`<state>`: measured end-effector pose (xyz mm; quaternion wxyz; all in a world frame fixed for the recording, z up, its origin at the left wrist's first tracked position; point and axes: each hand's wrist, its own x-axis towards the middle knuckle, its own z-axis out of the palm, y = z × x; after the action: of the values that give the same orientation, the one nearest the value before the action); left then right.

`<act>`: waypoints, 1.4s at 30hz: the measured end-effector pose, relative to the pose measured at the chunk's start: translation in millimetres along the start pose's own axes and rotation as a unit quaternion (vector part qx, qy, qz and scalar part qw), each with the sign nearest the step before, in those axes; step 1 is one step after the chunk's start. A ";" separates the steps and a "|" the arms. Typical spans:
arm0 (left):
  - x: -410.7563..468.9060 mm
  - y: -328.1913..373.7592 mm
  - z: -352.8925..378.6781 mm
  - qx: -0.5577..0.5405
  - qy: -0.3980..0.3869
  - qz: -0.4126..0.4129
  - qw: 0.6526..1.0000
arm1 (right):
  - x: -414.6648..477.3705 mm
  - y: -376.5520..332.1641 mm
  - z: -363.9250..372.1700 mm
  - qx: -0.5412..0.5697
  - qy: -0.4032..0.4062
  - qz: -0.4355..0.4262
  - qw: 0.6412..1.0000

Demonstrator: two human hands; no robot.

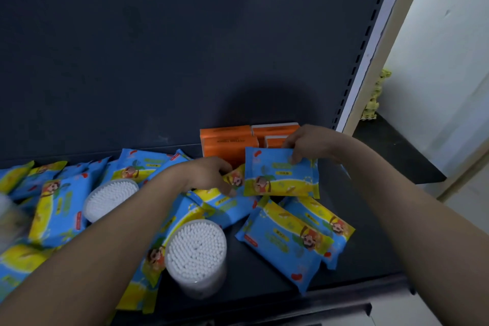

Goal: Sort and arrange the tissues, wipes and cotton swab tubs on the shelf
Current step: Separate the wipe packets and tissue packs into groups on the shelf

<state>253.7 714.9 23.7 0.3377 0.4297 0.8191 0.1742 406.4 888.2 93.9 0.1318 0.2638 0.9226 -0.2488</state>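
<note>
Across the lower frame runs a dark shelf (365,219) before a dark back panel (185,61). A slotted upright (369,32) and a pale wall (436,47) stand at the upper right. Orange tissue packs (229,143) sit stacked against the panel at centre. Just in front of them, the right grip (309,144) is clamped on the top edge of a blue-and-yellow wipes pack (280,174), held upright. Just left of it, the left grip (209,174) pinches a second pack (235,180) lying in the loose pile (60,209) that spreads leftward. A near swab tub (195,249) and a far swab tub (111,198) stand among the pile. Two more packs (288,241) lie at the lower right.
</note>
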 end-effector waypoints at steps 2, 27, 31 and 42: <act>-5.0 -1.7 -7.4 -0.063 0.029 0.009 0.998 | 2.0 3.2 -4.7 0.018 0.010 -0.004 1.000; -245.7 -112.7 -79.7 -0.608 0.450 0.062 0.651 | -3.7 -217.4 69.7 0.437 0.052 -0.135 0.888; -324.1 -187.0 -87.7 -0.671 0.465 0.030 0.577 | -8.7 -319.0 120.8 0.414 0.043 -0.165 0.894; -483.9 -356.6 -90.9 -0.636 0.552 -0.033 0.539 | -16.8 -544.5 240.3 0.407 -0.043 -0.229 0.883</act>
<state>175.5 114.4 78.3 0.0089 -0.1061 0.5312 0.8405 146.5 352.7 110.1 -0.0079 0.0647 0.7682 -0.6369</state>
